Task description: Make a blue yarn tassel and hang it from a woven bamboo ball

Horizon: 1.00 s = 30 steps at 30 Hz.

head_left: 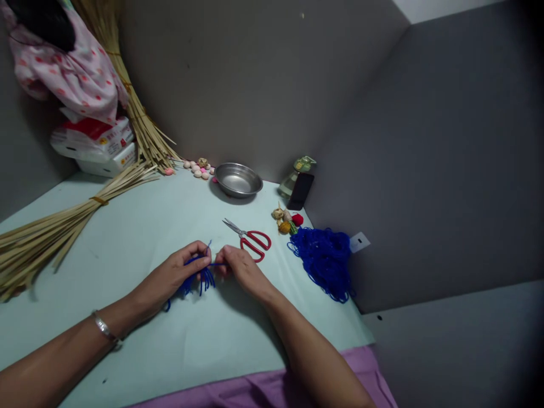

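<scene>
Pinching blue cord [219, 264], left hand [174, 276] and right hand [243, 273], fingers [227, 253] closed

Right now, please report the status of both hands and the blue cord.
Left hand, right hand: both pinching blue cord. Red-handled scissors just beyond right hand.

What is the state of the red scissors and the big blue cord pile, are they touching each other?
Apart. The head view shows bare pale green tabletop between the red-handled scissors and the blue cord pile.
</scene>
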### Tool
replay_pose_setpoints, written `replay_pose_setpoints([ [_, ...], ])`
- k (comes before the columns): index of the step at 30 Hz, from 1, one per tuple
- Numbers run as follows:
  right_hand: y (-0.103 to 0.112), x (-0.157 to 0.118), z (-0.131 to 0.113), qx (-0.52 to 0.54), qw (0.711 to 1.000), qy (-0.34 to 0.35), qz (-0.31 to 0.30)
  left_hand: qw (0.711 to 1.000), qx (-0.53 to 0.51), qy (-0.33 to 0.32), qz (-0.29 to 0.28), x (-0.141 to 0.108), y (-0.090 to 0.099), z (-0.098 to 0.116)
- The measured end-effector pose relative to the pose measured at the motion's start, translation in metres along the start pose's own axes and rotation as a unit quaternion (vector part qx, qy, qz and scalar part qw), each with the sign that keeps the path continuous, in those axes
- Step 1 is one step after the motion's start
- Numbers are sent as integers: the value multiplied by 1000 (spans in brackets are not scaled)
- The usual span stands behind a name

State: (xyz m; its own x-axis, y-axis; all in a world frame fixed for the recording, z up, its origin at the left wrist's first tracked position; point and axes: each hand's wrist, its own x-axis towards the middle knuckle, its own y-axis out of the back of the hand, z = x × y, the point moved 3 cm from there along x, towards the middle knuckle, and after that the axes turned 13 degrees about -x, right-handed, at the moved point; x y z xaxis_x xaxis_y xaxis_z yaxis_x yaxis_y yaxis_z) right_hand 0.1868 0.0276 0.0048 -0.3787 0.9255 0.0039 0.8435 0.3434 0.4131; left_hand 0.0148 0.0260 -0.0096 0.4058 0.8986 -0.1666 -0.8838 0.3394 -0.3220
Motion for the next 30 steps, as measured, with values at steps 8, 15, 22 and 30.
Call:
replay_pose_setpoints([
  [8, -6, 1, -2, 77, 997, -18, 23, 999, 9, -1, 32, -1, -1, -1],
  [15, -5, 4, 1, 151, 986, -45, 54, 999, 15, 6, 40, -1, 1, -1],
  [22, -5, 5, 3, 191, 978, -51, 71, 1000, 15, 8, 26, 0, 1, -3],
  [30, -6, 4, -1, 199, 976, -54, 72, 1000, 5, 12, 24, 1, -1, -3],
])
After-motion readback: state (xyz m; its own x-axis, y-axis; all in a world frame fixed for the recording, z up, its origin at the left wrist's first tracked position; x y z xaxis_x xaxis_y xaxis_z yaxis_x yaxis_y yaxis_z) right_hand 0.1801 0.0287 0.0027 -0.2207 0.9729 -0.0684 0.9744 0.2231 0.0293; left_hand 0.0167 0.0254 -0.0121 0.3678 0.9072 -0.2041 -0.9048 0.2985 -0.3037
